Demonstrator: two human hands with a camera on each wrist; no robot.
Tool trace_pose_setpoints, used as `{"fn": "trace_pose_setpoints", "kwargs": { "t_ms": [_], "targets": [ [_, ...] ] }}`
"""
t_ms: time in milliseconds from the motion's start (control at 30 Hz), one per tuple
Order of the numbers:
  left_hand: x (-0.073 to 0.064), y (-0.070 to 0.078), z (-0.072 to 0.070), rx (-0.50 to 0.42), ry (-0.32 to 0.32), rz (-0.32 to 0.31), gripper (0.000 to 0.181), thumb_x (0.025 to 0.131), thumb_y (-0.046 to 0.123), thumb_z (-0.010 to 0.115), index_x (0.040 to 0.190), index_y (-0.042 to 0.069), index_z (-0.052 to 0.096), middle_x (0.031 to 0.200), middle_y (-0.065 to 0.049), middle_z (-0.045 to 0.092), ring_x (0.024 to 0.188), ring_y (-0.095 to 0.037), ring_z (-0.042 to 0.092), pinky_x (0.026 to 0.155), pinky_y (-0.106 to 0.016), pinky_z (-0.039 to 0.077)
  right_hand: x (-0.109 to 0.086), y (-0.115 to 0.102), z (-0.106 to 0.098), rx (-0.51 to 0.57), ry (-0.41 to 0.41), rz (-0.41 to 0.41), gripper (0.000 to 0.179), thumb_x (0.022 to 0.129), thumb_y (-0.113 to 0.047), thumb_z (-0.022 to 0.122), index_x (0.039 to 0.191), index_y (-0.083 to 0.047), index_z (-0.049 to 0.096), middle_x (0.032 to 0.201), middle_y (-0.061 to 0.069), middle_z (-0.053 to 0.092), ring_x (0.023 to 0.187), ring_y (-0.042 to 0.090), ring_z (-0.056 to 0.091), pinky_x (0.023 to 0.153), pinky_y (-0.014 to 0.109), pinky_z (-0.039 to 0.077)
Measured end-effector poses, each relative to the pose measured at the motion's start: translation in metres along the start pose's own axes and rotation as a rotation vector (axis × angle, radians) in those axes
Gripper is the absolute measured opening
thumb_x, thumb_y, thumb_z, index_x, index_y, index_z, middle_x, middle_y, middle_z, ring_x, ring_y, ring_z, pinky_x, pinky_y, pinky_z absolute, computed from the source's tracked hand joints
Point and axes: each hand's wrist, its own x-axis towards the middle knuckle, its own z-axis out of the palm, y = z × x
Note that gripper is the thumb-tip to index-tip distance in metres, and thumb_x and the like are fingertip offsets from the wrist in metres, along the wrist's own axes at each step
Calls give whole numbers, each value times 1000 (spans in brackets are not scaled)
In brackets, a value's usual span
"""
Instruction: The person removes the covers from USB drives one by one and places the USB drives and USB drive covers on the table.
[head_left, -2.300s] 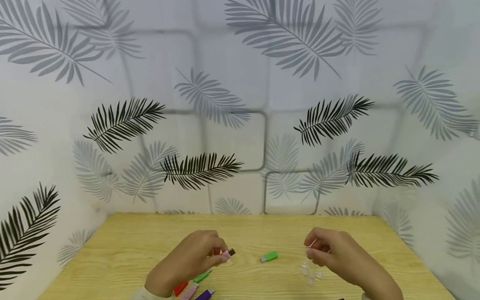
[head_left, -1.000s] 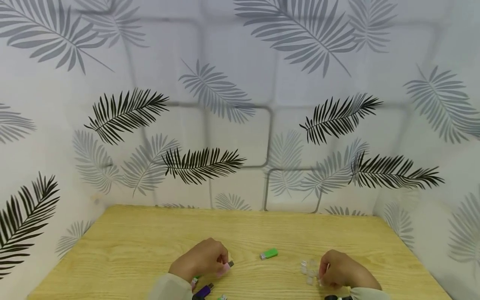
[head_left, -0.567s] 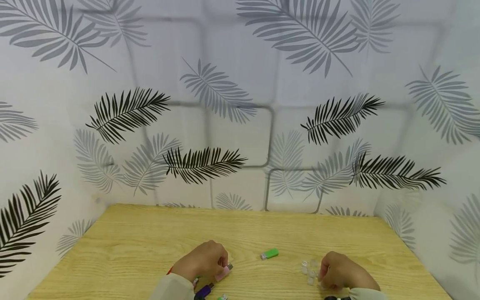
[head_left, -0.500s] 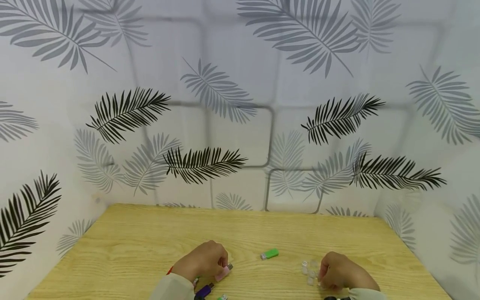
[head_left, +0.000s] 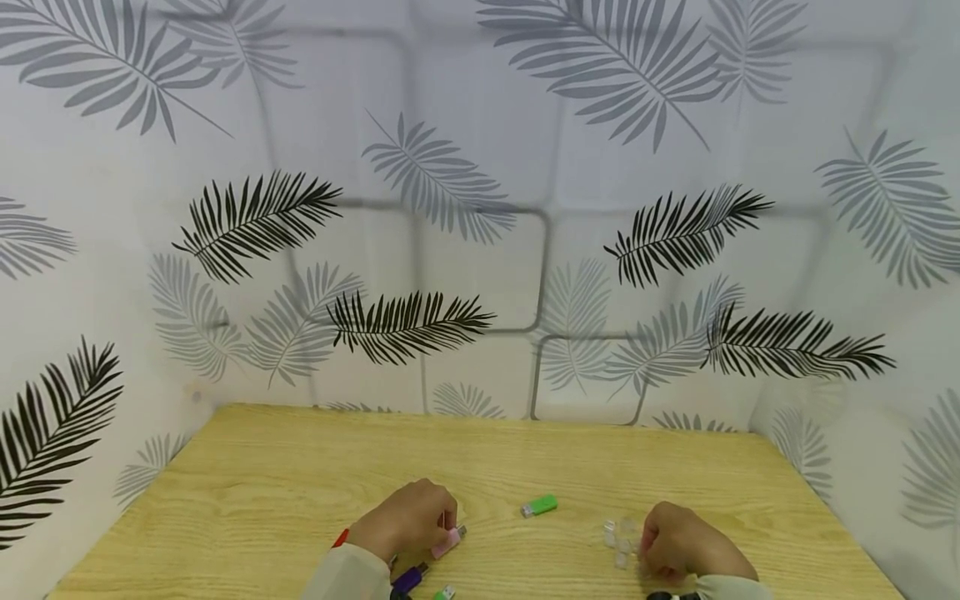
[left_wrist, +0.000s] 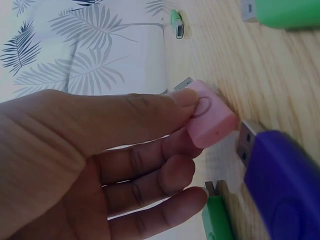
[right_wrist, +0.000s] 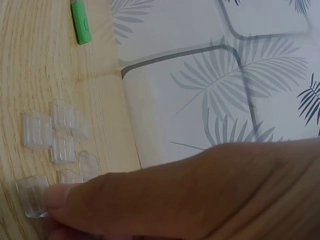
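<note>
My left hand (head_left: pixel 411 517) pinches a pink USB stick (left_wrist: pixel 212 117) between thumb and fingers, low over the table, its metal plug pointing away from me. Close by lies a purple USB stick (left_wrist: pixel 285 185), plug end toward the pink one. On the right, my right hand (head_left: pixel 686 542) is lowered to the table; its thumb tip presses on a clear plastic cap (right_wrist: pixel 32 196), with the fingers mostly hidden beneath. Several more clear caps (right_wrist: pixel 62 147) lie loosely grouped beside it. A green USB stick (head_left: pixel 540 506) lies between the two hands.
Another green USB stick (head_left: pixel 445 593) lies at the near edge of the head view. Something red (head_left: pixel 341 538) shows beside the left wrist. The wooden table (head_left: pixel 300 450) ends at a leaf-patterned wall covering (head_left: pixel 480 375).
My right hand has come down from above the clear caps to one at their near right side. The left hand has lowered the pink USB stick toward the table. The head view has tilted slightly.
</note>
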Motion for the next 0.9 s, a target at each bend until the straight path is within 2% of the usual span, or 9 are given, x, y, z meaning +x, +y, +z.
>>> {"fn": "trace_pose_setpoints", "kwargs": {
  "t_ms": [167,267,400,500,733,833,900],
  "targets": [
    [0,-1,1,10,6,2,6,85,10,73,81,14,70,76,10,61,69,-5,55,67,-24,49,1,-1,0,-33,20,7,15,71,10,68,69,-1,59,53,3,51,48,12,43,48,22,36],
    [0,-1,1,20,14,10,5,85,11,74,82,12,70,75,10,61,69,-5,55,68,-24,49,3,-4,2,-76,80,-19,15,71,9,65,67,-3,58,52,3,51,47,12,42,47,22,36],
    [1,0,1,31,27,23,5,84,11,74,82,12,70,75,10,61,68,-5,55,67,-24,49,9,-14,10,-177,214,-133,16,70,6,66,67,-7,57,60,2,53,53,15,46,50,28,40],
    [1,0,1,37,33,23,6,84,11,75,82,13,70,74,9,61,68,-5,55,66,-24,49,17,-26,20,-218,259,-219,17,74,2,71,71,-8,59,68,0,55,61,16,49,56,32,43],
    [2,-1,3,36,34,-6,10,83,10,74,78,15,67,72,10,60,65,-5,53,63,-24,47,30,-48,46,-225,229,-394,12,81,4,70,87,-4,64,82,3,61,74,18,55,64,34,48],
    [2,-1,3,58,46,-19,11,82,10,75,78,16,67,71,11,59,64,-5,52,62,-24,46,33,-53,55,-211,205,-424,21,81,7,69,99,0,65,98,11,65,89,29,61,76,44,52],
    [2,-1,3,69,52,-26,11,81,10,76,78,16,67,71,11,58,64,-6,51,61,-24,46,34,-55,61,-206,184,-422,29,81,7,70,109,1,63,112,17,63,103,39,60,84,52,50]
  ]
}}
